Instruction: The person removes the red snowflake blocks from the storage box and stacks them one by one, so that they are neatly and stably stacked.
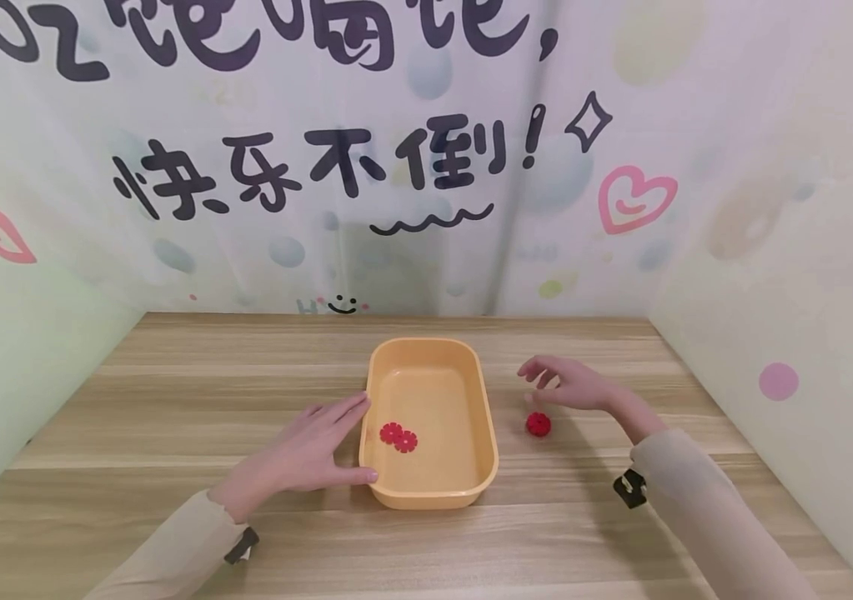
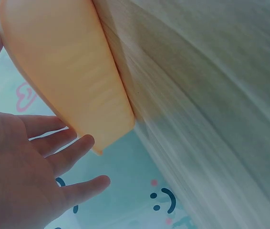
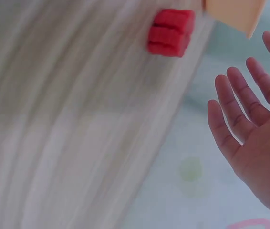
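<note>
An orange-yellow plastic tray (image 1: 429,502) stands on the wooden table, with two red notched discs (image 1: 398,437) lying inside near its left wall. My left hand (image 1: 313,446) rests with spread, straight fingers along the tray's left rim; the left wrist view shows its fingertips against the outer wall. Right of the tray, a short stack of red notched discs (image 1: 539,425) sits on the table. My right hand (image 1: 572,383) hovers just beyond and above that stack, fingers loosely extended and holding nothing. In the right wrist view the stack (image 3: 171,33) appears apart from the fingers.
The wooden table (image 1: 208,375) runs back to a white printed curtain (image 1: 434,267) with black lettering. Pale side walls (image 1: 809,292) border the table left and right. Each sleeve carries a small black strap clip (image 1: 630,488) near the wrist.
</note>
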A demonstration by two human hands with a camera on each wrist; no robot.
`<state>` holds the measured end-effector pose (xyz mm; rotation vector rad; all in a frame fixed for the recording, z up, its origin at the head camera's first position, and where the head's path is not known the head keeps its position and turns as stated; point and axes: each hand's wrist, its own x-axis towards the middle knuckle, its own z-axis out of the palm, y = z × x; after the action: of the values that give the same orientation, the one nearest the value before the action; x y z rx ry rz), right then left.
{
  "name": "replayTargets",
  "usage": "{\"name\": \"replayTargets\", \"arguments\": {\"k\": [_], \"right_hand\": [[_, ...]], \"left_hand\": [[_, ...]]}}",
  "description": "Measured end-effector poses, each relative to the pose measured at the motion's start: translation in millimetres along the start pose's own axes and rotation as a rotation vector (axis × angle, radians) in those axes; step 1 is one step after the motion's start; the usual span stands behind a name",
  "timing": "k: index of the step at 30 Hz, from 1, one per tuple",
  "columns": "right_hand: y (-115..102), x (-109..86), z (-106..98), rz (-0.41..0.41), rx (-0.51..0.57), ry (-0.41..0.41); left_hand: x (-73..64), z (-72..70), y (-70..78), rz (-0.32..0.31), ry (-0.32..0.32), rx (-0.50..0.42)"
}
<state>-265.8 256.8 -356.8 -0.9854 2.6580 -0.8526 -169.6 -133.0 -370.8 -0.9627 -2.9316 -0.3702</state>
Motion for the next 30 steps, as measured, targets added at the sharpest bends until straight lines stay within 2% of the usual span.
{"name": "replayTargets", "arguments": {"k": [7,13,19,30], "right_hand": [[-17.6,17.6,2.7,0.000,-0.032,0.009],[-35.5,35.0,6.7,-0.054,-0.028,-0.001],[-55.6,51.3,11.4,-0.098,-0.023,-0.046],[-91.0,75.9,25.0,-0.058,-0.063,-0.172]], "left_hand": [[-0.2,0.6,0.1,0.002,0.008,0.003],[0.1,0.2,0.7,-0.006,0.000,-0.003],[0.3,-1.3,1.1,-0.004,-0.006,0.004],[-0.5,-1.0,2.1,-0.011,-0.003,-0.004]]}}
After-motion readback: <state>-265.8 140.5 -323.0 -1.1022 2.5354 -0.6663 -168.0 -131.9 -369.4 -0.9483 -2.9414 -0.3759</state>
